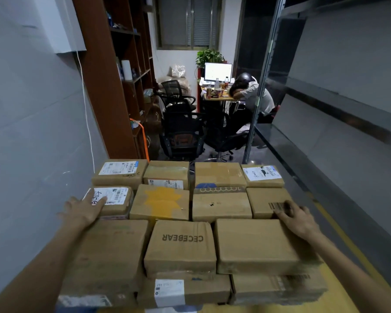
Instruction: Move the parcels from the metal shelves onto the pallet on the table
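Several brown cardboard parcels lie packed in rows right below me, stacked at least two layers deep. A box printed CECEBEAR (181,247) sits in the front middle. My left hand (82,211) rests flat, fingers spread, on the left edge of a parcel with a white label (113,199). My right hand (297,219) lies with fingers apart on the corner of a barcode-printed parcel (268,203) and the large box (257,245) in front of it. Neither hand grips anything. The pallet under the parcels is hidden. The metal shelves (339,105) on the right are bare.
A grey wall runs close along the left. A brown wooden bookcase (113,86) stands behind the stack. Black office chairs (181,129) crowd the aisle beyond. A person (251,93) leans on a desk with a lit monitor (218,72). A yellow floor line (339,231) runs along the right.
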Demonstrator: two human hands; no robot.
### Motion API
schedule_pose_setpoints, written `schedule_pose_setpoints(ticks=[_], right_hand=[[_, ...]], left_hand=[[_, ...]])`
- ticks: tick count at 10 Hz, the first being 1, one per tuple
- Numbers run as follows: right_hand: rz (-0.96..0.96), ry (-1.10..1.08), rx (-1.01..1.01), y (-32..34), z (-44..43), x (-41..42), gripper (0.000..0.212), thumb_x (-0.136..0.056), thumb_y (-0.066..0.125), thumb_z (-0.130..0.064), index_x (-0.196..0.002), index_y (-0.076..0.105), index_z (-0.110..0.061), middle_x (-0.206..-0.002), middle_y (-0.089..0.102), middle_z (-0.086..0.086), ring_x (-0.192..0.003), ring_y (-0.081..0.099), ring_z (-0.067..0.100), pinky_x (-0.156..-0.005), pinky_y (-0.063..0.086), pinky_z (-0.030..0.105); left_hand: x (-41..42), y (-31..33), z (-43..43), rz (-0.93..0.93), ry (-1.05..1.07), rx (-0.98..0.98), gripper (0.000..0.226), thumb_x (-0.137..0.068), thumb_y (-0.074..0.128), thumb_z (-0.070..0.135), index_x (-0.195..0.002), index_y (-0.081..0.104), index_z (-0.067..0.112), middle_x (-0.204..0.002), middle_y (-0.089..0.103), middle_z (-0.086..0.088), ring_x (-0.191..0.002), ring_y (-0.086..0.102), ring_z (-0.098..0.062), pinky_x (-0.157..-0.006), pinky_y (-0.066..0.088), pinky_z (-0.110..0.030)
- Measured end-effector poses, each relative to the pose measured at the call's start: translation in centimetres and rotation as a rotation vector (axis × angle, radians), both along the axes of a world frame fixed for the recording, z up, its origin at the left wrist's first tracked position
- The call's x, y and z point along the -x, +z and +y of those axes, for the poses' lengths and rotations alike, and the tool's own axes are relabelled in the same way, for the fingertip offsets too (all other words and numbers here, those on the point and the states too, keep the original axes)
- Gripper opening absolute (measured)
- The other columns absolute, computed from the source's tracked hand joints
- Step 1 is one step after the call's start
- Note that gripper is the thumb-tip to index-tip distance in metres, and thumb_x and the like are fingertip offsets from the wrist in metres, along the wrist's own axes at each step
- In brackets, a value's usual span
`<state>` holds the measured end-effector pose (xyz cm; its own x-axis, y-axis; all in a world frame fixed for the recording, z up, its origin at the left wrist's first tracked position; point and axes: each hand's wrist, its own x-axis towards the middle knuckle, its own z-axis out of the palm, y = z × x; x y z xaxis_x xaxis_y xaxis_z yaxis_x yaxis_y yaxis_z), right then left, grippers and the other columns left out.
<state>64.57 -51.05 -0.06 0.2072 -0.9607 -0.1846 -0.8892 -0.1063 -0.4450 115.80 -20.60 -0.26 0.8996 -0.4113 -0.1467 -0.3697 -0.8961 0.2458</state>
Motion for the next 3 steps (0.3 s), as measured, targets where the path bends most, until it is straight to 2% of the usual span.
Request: schedule_pose_setpoints(ticks=[1, 2, 3], right_hand=[[-0.023, -0.001, -0.014, 0.3, 0.1, 0.1, 0.064, -0.094, 0.054, -0.054, -0.147, 0.037, -0.024, -0.148, 0.035, 0.021, -0.134, 0.039, 0.041, -0.107, 0.035, 0.048], [-0.003, 0.003, 0.006, 0.6, 0.5, 0.4, 0.065, -0.095, 0.052, -0.054, -0.149, 0.034, -0.023, -0.152, 0.031, 0.021, -0.138, 0.034, 0.042, -0.110, 0.033, 0.054], [0.016, 0.014, 0.073, 1.3, 1.2, 0.5, 0.067, -0.096, 0.049, -0.055, -0.152, 0.028, -0.026, -0.159, 0.023, 0.017, -0.143, 0.027, 0.041, -0.113, 0.029, 0.057]], left_hand=[[0.2, -0.2, 0.0, 0.055, -0.055, 0.048, 0.068, -0.096, 0.030, 0.067, -0.157, 0.018, 0.038, -0.156, 0.028, -0.021, -0.141, 0.030, -0.043, -0.118, 0.021, -0.055], [0.8, -0.1, 0.1, 0.035, -0.048, 0.046, 0.067, -0.097, 0.026, 0.067, -0.157, 0.015, 0.038, -0.161, 0.017, -0.018, -0.148, 0.016, -0.039, -0.119, 0.009, -0.058], [2.0, 1.6, -0.9, -0.119, -0.072, 0.047, 0.066, -0.100, 0.022, 0.062, -0.158, 0.011, 0.032, -0.162, 0.007, -0.021, -0.150, -0.001, -0.036, -0.117, -0.001, -0.062]])
